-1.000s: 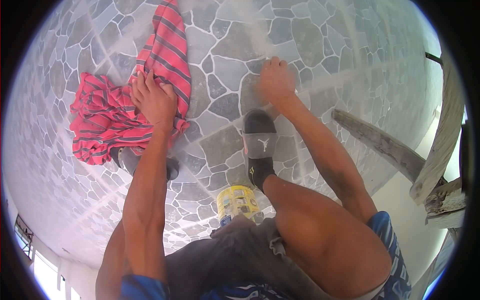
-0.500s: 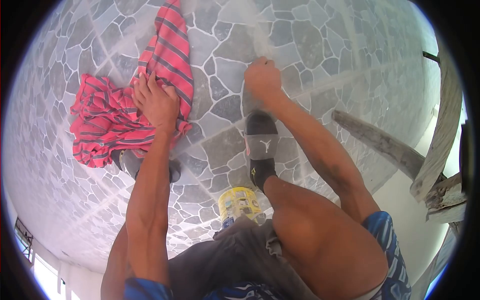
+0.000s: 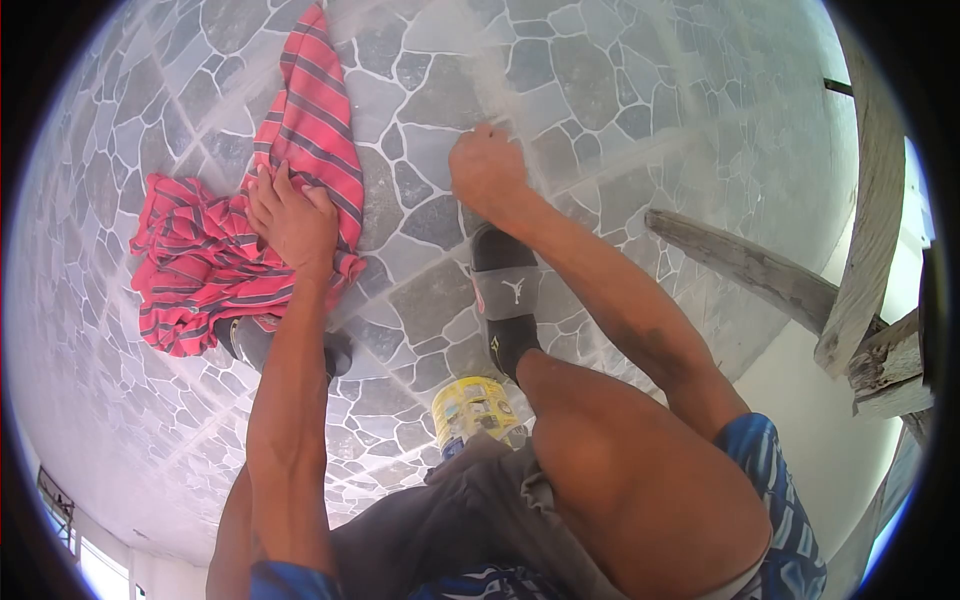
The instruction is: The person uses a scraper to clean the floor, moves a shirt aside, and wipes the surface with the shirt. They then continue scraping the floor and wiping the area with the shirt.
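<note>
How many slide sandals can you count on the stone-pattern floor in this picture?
2. One sandal is on the foot below the right hand; the other sandal lies partly hidden under the left forearm, beside the striped cloth.

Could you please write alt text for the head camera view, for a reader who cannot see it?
Crouched on a grey stone-pattern tiled floor, a person presses the left hand on a red striped cloth and the fisted right hand on a pale grout line. A black slide sandal and yellow can sit below.
</note>
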Tool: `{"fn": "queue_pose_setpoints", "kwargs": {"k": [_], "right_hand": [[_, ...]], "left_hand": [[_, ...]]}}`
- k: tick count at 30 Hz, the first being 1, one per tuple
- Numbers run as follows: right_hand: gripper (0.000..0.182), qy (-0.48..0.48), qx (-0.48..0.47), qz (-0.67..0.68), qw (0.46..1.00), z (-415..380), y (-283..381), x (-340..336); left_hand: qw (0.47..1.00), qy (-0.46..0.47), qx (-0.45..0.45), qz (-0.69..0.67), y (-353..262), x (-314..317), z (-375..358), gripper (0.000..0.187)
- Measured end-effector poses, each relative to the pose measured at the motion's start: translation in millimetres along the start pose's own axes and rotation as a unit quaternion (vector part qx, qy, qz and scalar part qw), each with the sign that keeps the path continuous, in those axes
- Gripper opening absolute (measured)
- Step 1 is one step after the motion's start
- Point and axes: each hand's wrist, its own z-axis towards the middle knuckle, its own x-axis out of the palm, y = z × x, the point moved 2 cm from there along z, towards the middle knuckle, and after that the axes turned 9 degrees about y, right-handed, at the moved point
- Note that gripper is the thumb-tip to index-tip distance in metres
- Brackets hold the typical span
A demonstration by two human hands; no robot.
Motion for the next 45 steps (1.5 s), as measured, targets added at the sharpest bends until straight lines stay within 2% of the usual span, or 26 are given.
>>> {"fn": "queue_pose_setpoints", "kwargs": {"k": [4,8,11,13,16,17,20,21,23,24,26,28,29,30,32,33,34,35,37,40,43,45], "right_hand": [[0.029,-0.039,-0.083,0.077,0.993,-41.2,47.9,6.8],[0.024,-0.063,-0.131,0.095,0.985,-66.0,26.6,5.2],[0.024,-0.113,-0.104,0.137,0.979,-85.8,0.8,9.5],[0.023,-0.11,-0.078,0.151,0.979,-101.3,-11.3,17.7],[0.023,-0.099,-0.046,0.196,0.975,-130.0,-24.9,20.2],[0.023,-0.094,-0.034,0.215,0.971,-140.4,-29.2,20.9],[0.026,-0.161,-0.045,0.267,0.949,-162.4,-43.0,28.1],[0.027,-0.171,-0.058,0.319,0.93,-165.1,-47.0,29.5],[0.03,-0.186,-0.088,0.419,0.884,-162.2,-53.4,27.0],[0.032,-0.139,-0.072,0.454,0.877,-164.3,-47.6,7.2],[0.036,-0.043,-0.04,0.515,0.855,-166.4,-41.9,-38.8],[0.04,0.002,-0.04,0.578,0.815,-160.7,-38.5,-67.9],[0.042,0.023,-0.04,0.607,0.793,-157.2,-36.7,-78.1],[0.051,0.043,-0.061,0.681,0.728,-156.0,-33.9,-83.0],[0.058,-0.073,-0.094,0.501,0.857,-89.7,-32.3,-29.8],[0.062,-0.131,-0.106,0.401,0.901,-62.3,-25.7,1.2],[0.07,-0.121,-0.097,0.295,0.943,-52.0,-8.5,14.2],[0.071,-0.135,-0.124,0.236,0.954,-39.8,11.2,30.3],[0.074,-0.167,-0.179,0.111,0.963,-21.5,45.6,44.9],[0.061,-0.065,-0.158,0.066,0.983,-19.7,70.7,45.9],[0.045,0.059,-0.107,0.285,0.951,-24.1,30.6,10.0],[0.034,-0.024,-0.062,0.358,0.931,-89.5,-1.9,-63.0]], "left_hand": [[1.0,0.011,0.009,0.01,4.5,-1.9,-2.8,0.048],[0.999,0.021,0.036,0.001,-6.0,-7.4,-14.6,0.048],[0.996,0.059,0.058,-0.04,-41.1,-21.5,-38.0,0.047],[0.988,0.091,0.095,-0.083,-63.9,-29.8,-57.7,0.043],[0.953,0.168,0.191,-0.165,-100.3,-23.4,-90.2,0.034],[0.934,0.203,0.222,-0.192,-111.8,-26.6,-99.0,0.031],[0.849,0.391,0.171,-0.313,-132.0,-30.0,-87.7,0.03],[0.781,0.446,0.097,-0.427,-133.2,-39.4,-85.7,0.031],[0.584,0.52,-0.058,-0.62,-146.0,-99.7,-64.2,0.034],[0.572,0.52,-0.102,-0.626,-146.6,-120.8,-59.2,0.041],[0.621,0.54,-0.067,-0.565,-143.4,-142.1,-43.3,0.04],[0.616,0.481,0.0,-0.624,-129.3,-145.6,-25.8,0.028],[0.668,0.461,0.014,-0.585,-112.0,-152.6,-7.4,0.025],[0.716,0.44,0.025,-0.542,-95.4,-178.9,15.1,0.025],[0.855,0.397,0.074,-0.325,-47.1,-243.1,63.9,0.034],[0.877,0.377,0.091,-0.283,-22.2,-271.3,80.8,0.032],[0.896,0.357,0.109,-0.241,3.1,-293.3,94.0,0.031],[0.901,0.322,0.148,-0.251,30.8,-309.6,102.4,0.029],[0.92,0.324,0.115,-0.19,52.9,-365.3,98.9,0.028],[0.937,0.287,0.093,-0.178,83.5,-399.3,74.6,0.032],[0.946,0.271,0.085,-0.156,78.7,-409.7,47.6,0.036],[0.95,0.277,0.089,-0.117,72.4,-414.9,39.3,0.036]]}}
